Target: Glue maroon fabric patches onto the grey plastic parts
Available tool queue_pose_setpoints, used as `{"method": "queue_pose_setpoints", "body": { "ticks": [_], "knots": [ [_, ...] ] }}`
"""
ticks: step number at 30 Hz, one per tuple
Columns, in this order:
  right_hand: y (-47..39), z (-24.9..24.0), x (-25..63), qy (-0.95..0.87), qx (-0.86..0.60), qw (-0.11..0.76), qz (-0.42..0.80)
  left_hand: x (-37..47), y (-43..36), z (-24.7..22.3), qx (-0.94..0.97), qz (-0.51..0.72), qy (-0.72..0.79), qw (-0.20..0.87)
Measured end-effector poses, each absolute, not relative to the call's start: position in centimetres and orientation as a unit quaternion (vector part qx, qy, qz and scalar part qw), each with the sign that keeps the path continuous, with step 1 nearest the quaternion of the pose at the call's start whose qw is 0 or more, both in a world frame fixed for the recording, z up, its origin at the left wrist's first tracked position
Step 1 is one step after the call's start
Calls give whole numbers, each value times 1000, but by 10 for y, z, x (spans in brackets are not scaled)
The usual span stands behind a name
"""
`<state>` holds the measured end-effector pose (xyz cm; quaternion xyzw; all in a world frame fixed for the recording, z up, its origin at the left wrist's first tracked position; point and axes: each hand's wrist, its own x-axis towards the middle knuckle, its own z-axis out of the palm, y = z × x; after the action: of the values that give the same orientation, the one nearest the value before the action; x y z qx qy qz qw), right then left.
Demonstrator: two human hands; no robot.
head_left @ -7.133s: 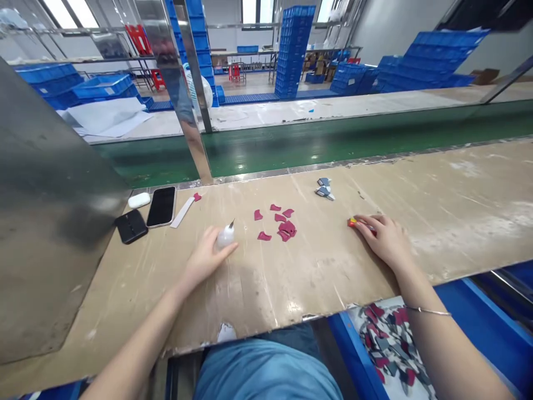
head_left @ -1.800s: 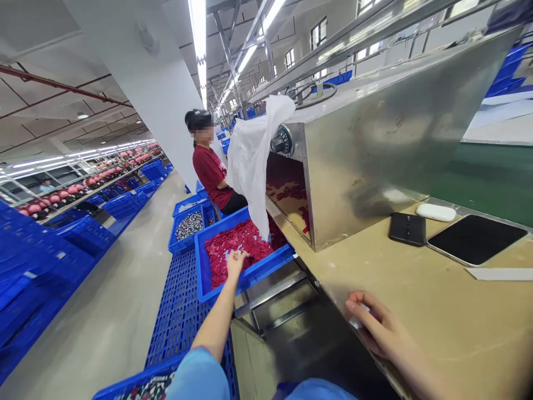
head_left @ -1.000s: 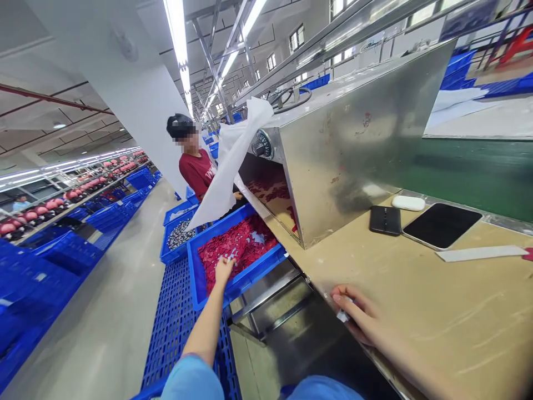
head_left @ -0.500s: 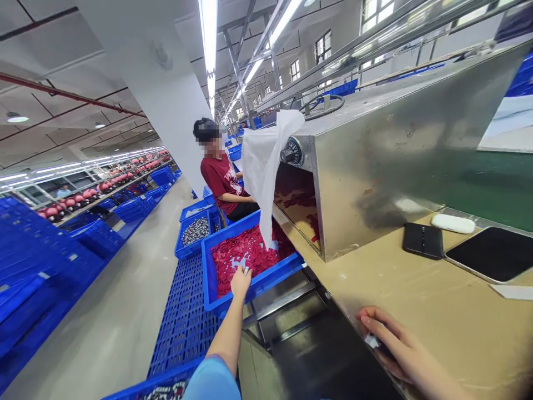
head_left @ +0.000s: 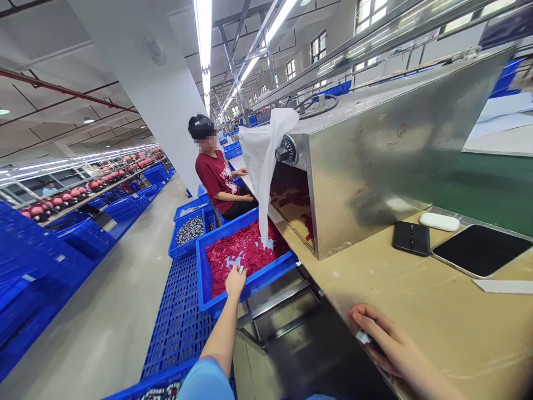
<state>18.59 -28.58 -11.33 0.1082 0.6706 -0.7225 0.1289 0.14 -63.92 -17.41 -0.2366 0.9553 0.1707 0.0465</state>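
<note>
My left hand (head_left: 236, 282) reaches over the near rim of a blue bin (head_left: 254, 287) filled with thin dark red pieces (head_left: 250, 247). A small whitish thing shows at its thumb; the other fingers are mostly hidden, so I cannot tell whether they hold a piece. My right hand (head_left: 381, 336) is at the front edge of the tan tabletop (head_left: 441, 316), its fingers curled and close together. A small whitish bit (head_left: 363, 336) shows under those fingers; what it is cannot be made out.
A metal housing (head_left: 375, 166) with a dial (head_left: 285, 150) and white cloth (head_left: 266, 166) stands on the table; red pieces lie inside its opening. A black case (head_left: 411, 239), white case (head_left: 439, 221) and tablet (head_left: 483, 250) lie right. A person in red (head_left: 219, 178) sits beyond the bin.
The whole view has shifted slightly, so everything appears a little further left. Both hands keep nearly the same place and pose. The seated person's arm has moved, with a hand now showing on the table.
</note>
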Motion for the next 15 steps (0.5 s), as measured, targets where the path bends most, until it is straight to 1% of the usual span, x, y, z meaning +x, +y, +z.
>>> {"method": "queue_pose_setpoints", "body": {
  "ticks": [6, 9, 12, 15],
  "knots": [
    [-286, -112, 187, 663, 120, 139, -725, 1, -636, -174, -239, 187, 952, 39],
    [-284, -113, 189, 667, 118, 143, -722, 1, -636, -173, -249, 209, 946, 16],
    [-284, -109, 185, 673, 112, 151, -715, 8, -641, -167, -259, 239, 935, -37],
    [-290, -94, 181, 674, 66, 171, -716, 17, -631, -155, -225, 282, 922, -141]
  ]
}}
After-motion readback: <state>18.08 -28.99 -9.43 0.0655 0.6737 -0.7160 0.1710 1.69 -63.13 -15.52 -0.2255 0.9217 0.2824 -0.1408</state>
